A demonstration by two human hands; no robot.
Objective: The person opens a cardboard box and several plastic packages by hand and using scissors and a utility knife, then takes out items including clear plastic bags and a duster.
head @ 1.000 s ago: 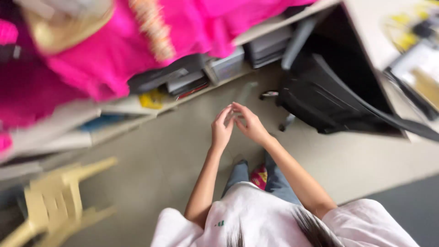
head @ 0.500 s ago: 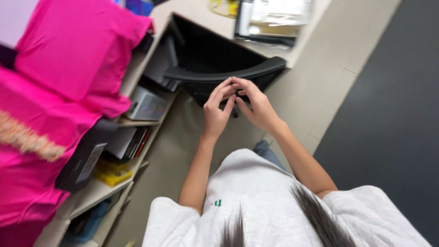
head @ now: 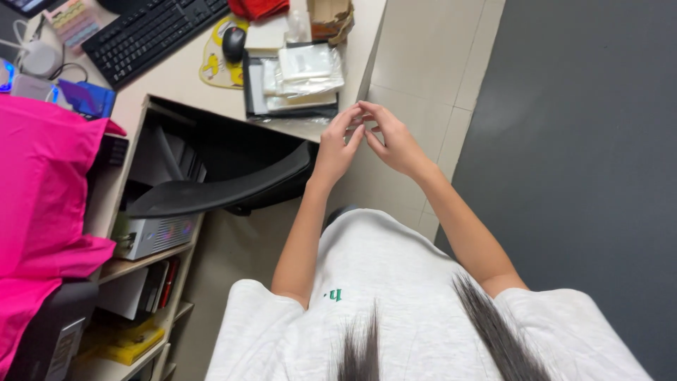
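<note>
My left hand (head: 337, 148) and my right hand (head: 393, 140) are raised in front of my chest, fingertips touching each other. The fingers are loosely bent and I see no object between them. Both hands hover over the near edge of a beige desk (head: 185, 88), just below a stack of clear plastic packets (head: 303, 70) lying on a black tray. I wear a white shirt (head: 395, 296), and strands of dark hair hang over it.
A black office chair (head: 211, 190) sits tucked under the desk, left of my hands. A black keyboard (head: 151, 32), a mouse (head: 234, 44) and a brown box (head: 331, 17) lie on the desk. Pink cloth (head: 42, 190) covers a shelf unit (head: 144, 264) at left. Dark flooring (head: 585, 162) lies at right.
My view has swung from the shelves and floor round to the desk and chair. My hands have stayed together, fingertips touching, throughout.
</note>
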